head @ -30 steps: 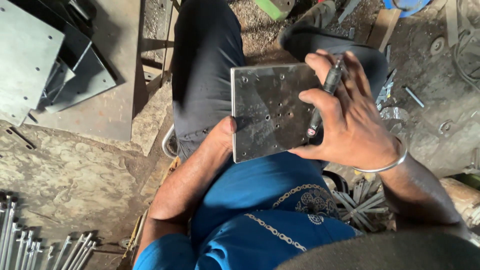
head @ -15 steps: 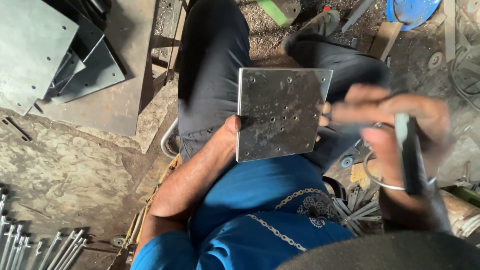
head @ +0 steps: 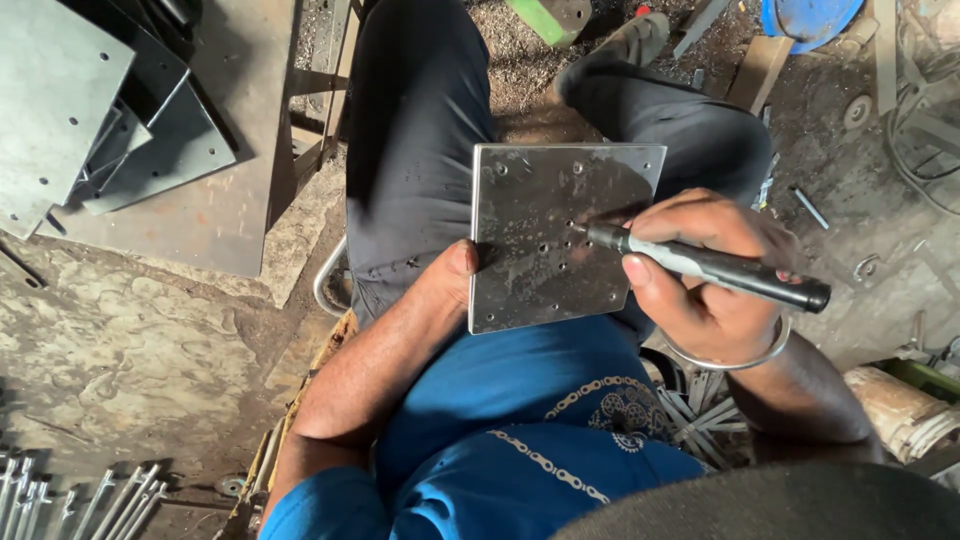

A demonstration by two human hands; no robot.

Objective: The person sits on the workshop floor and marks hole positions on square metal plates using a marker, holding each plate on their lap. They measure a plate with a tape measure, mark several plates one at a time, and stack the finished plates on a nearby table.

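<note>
- The stained concrete workshop floor [head: 130, 340] takes up most of the view, littered with scrap and metal shavings around the seated person's legs.
- A loose stack of large grey steel sheets [head: 110, 120] lies flat at the upper left, well apart from the hands, some with small drilled holes near the edges.
- The square grey steel plate with small drilled holes [head: 560, 235] rests on the person's lap, tilted up toward the head, which likely keeps its face in easy sight.
- The left hand [head: 445, 280] grips the plate's left edge, thumb on the upper face and the other fingers hidden beneath, seemingly steadying it against the thigh.
- The right hand [head: 705, 275] is closed around a black marker pen [head: 710, 265], held like a writing tool, its tip touching the plate near the central holes.
- A bundle of thin silver metal rods [head: 60, 495] lies at the lower left corner.
- A plain silver bangle [head: 725, 360] circles the right wrist.
</note>
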